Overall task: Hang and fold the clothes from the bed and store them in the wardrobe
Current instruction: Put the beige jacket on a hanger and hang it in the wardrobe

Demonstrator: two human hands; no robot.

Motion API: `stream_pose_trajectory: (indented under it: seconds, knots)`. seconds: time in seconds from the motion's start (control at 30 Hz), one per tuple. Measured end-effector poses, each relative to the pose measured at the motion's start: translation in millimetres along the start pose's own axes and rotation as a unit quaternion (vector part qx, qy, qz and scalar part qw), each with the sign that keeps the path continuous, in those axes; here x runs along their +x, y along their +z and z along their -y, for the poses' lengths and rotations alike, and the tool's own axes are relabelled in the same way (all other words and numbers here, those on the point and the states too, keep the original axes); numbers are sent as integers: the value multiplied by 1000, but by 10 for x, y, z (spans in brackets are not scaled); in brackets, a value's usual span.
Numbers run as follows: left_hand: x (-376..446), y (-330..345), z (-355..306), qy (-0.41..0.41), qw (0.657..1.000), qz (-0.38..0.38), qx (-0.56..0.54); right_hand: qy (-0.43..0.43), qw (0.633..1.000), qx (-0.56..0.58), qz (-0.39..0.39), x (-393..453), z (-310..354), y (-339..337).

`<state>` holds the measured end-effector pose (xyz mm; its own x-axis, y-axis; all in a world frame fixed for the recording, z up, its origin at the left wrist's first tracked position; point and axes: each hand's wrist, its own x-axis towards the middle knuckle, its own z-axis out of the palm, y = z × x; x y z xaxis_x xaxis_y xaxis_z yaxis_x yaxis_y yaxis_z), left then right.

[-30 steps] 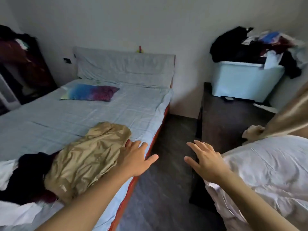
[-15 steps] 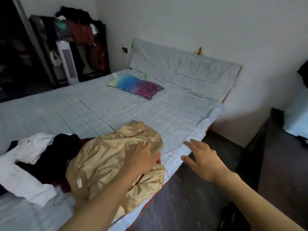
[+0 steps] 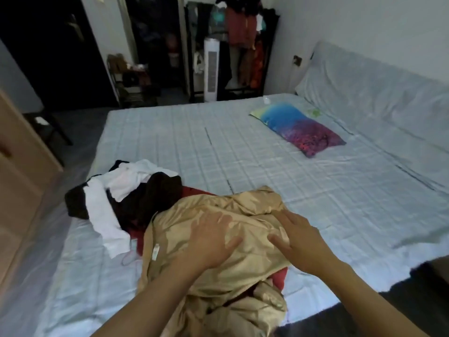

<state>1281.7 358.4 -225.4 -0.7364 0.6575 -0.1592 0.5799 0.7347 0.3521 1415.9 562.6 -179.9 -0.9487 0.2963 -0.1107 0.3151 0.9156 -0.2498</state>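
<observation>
1. Clothes from the bed [image 3: 243, 147] lie heaped at its near edge: a gold satin garment [image 3: 218, 254] on top, with red, black [image 3: 145, 203] and white pieces [image 3: 109, 203] beneath and to its left.
2. A second ago only my left hand [image 3: 209, 242] touched the gold fabric, while my right hand [image 3: 298, 239] hung over the floor. Now both rest flat on it, fingers spread, gripping nothing.
3. I have also turned toward the bed, so the clothes rack [image 3: 233, 45] shows beyond it.
4. I judge the first pick-up is about to start; nothing is hung or folded yet.
</observation>
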Motion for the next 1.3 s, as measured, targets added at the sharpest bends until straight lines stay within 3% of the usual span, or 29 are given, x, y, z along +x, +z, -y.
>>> stream_pose_trajectory:
  seconds: [0.27,0.6,0.93,1.17,1.3]
  knots:
    - [241,191,79,-198,980,-30,16,-184,978,3,96,1391,-160,122]
    - [-184,380,633,-411,906,-71,-72,-371,908,4,193,2347,761,720]
    - [-252,1171,1802,-572,798,-55,-180,-445,857,-63,251,3200,1764,1651]
    - [-151,1855,2372,-626,741,-83,-227,-476,831,-104,268,3763,2157,2693]
    - [-47,2203,2484,-648,721,-62,-239,-482,817,-146,280,3946,2166,3248]
